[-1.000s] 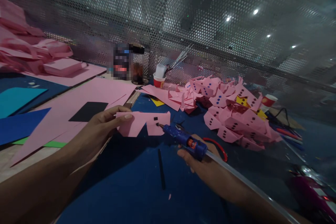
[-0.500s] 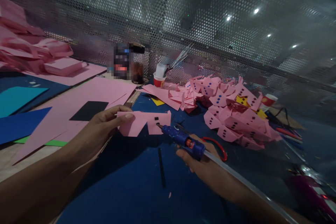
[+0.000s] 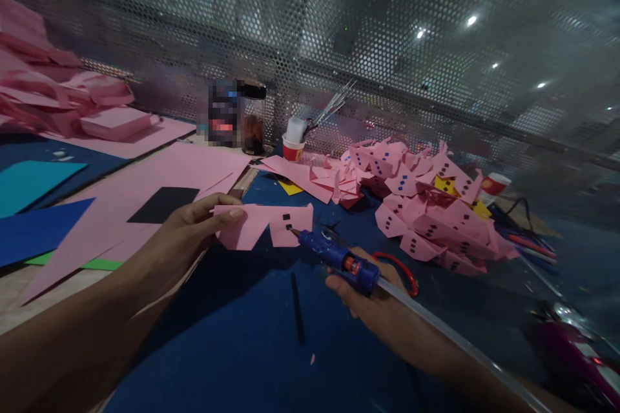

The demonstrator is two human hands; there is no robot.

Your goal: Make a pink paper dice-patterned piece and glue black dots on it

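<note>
Between thumb and fingers, my left hand [image 3: 198, 222] pinches the left end of a pink paper cutout [image 3: 242, 229]. The cutout has a notch in its lower edge and two small black squares near its right end. My right hand [image 3: 363, 290] is wrapped round a blue glue gun [image 3: 339, 258] with a long clear glue stick [image 3: 436, 319] running out of its back. The gun's nozzle is at the lower black square; whether it touches the paper I cannot tell. Below the cutout a thin black paper strip [image 3: 297, 310] lies on the blue surface [image 3: 232, 342].
Folded pink paper pieces [image 3: 436, 232] with dark squares are heaped at right. Scissors with a red handle [image 3: 402, 268] lie behind my right hand. Paper cups [image 3: 293, 150], a jar [image 3: 254, 129] and pink sheets [image 3: 159, 164] stand or lie behind, before a perforated metal panel [image 3: 310, 26].
The pink cutout has shifted very slightly left and up. The glue gun's nozzle stays at the lower black square, and both hands keep their hold.
</note>
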